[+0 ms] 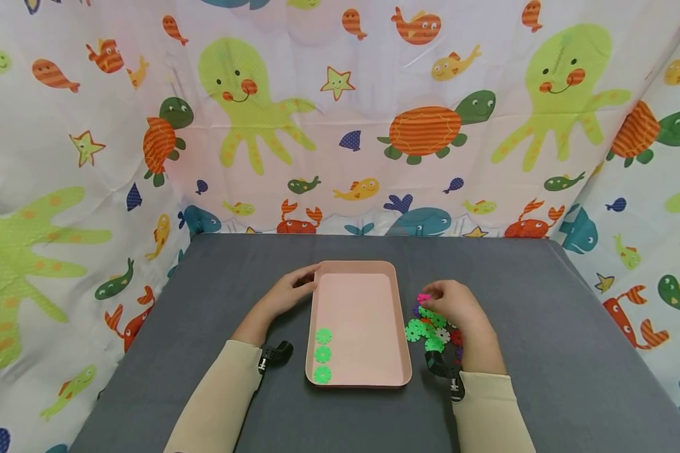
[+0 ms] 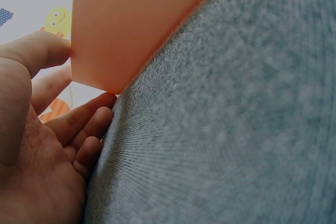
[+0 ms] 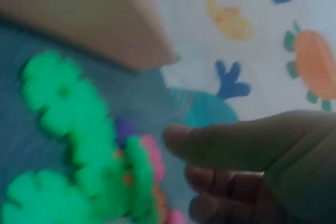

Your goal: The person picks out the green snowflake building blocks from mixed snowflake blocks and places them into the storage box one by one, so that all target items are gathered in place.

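A pale pink tray [image 1: 359, 382] lies on the grey table with three green flower-shaped discs [image 1: 322, 354] in a column at its near left corner. My left hand [image 1: 288, 291] touches the tray's left side near the far corner; in the left wrist view thumb and fingertips meet the tray wall [image 2: 126, 24]. To the right of the tray lies a pile of notched discs, many of them green [image 1: 433, 319]. Above this pile, my right hand [image 1: 453, 305] reaches down with its fingertips by a pink disc [image 1: 424, 297]. The right wrist view is blurred, with a gap between thumb and pink disc [image 3: 153, 157].
The pile also has a white disc [image 1: 442, 335], red discs [image 1: 456, 338] and purple ones, partly hidden under the right hand and its wrist camera [image 1: 441, 365]. A curtain [image 1: 328, 182] printed with sea animals stands behind and beside the grey table [image 1: 544, 327].
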Demonstrator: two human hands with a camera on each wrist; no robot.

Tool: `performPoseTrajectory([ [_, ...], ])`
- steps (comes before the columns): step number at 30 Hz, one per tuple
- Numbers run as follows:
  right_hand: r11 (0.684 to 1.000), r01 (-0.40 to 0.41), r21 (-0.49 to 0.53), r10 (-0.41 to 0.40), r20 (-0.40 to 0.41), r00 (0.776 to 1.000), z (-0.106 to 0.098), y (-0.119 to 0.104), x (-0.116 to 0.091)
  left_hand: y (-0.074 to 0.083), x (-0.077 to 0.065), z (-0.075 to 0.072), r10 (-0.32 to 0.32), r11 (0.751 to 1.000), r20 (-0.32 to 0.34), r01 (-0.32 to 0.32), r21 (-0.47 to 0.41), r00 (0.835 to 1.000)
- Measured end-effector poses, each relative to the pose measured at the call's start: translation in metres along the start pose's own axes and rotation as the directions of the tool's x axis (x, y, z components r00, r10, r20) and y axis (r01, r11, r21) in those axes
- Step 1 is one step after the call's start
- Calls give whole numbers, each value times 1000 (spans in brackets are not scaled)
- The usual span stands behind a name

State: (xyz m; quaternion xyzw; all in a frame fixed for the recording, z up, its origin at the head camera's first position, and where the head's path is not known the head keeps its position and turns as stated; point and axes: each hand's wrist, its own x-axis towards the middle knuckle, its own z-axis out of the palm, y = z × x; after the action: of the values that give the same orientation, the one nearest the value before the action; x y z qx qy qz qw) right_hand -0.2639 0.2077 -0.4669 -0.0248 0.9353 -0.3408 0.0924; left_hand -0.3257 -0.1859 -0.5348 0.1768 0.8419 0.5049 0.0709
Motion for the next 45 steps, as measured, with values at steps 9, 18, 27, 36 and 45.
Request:
performPoseTrajectory([
  [9,992,-80,-96,79,-15,997,13,11,7,-1,-2,0,-10,1000,-2,10,-12,1000],
  [18,999,-46,24,47,-51,998,13,13,5,0,0,0,-7,1000,2,7,-21,1000],
  [27,903,31,430,-28,-13,1000,2,0,0,-1,1,0,-1,1000,8,2,-25,1000],
  [36,848,149,509,-164,-16,986,-6,-33,0,0,1,0,4,1000,6,-4,-29,1000],
  [45,808,177,562,-247,52,968,4,-92,14,1,1,0,25,1000,0,-25,7,1000],
])
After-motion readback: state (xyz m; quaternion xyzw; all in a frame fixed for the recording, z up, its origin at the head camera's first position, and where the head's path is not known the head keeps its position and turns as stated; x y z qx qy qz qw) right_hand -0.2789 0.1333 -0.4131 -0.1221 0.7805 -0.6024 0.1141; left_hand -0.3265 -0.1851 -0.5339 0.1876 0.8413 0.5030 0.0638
